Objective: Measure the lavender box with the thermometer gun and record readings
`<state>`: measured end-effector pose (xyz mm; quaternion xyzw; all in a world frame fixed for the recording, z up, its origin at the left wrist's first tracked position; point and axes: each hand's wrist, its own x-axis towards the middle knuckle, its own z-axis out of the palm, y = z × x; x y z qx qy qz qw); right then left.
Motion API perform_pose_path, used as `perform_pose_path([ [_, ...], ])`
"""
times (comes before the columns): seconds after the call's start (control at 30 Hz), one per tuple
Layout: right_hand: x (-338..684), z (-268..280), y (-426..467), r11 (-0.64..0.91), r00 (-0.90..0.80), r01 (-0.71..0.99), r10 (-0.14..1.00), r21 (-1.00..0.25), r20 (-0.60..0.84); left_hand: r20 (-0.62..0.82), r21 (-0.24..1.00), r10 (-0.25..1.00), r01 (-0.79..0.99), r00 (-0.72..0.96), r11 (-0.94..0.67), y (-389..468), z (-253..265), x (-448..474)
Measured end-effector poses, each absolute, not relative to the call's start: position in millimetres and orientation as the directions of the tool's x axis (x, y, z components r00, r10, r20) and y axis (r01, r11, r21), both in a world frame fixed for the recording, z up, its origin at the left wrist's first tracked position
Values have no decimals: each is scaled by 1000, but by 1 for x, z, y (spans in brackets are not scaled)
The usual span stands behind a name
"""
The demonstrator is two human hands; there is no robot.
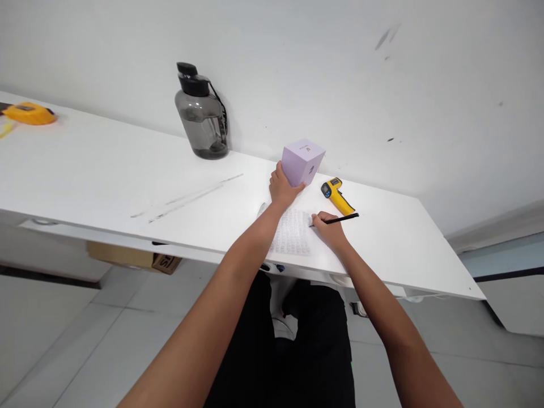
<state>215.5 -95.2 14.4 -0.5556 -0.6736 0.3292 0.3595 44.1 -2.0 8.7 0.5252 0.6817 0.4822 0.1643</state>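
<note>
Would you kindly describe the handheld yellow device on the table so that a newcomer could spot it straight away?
Start at the long white table against the wall and go to its right part, where the left hand holds a lilac box. Just right of that box lies the yellow infrared thermometer, pistol-shaped with a dark display end, beyond the black pen in the right hand.

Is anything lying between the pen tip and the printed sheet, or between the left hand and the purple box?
Nothing visible. The right hand holds the pen with its tip at the sheet's right edge, and the left hand already grips the purple box directly.
</note>
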Motion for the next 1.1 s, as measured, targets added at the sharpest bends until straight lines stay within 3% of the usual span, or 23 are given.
perform_pose_path([
  [1.1, 215, 13, -95, 145, -91, 483, 989, -863, 115, 272, 833, 878, 553, -394, -10, -5, 11, 44],
])
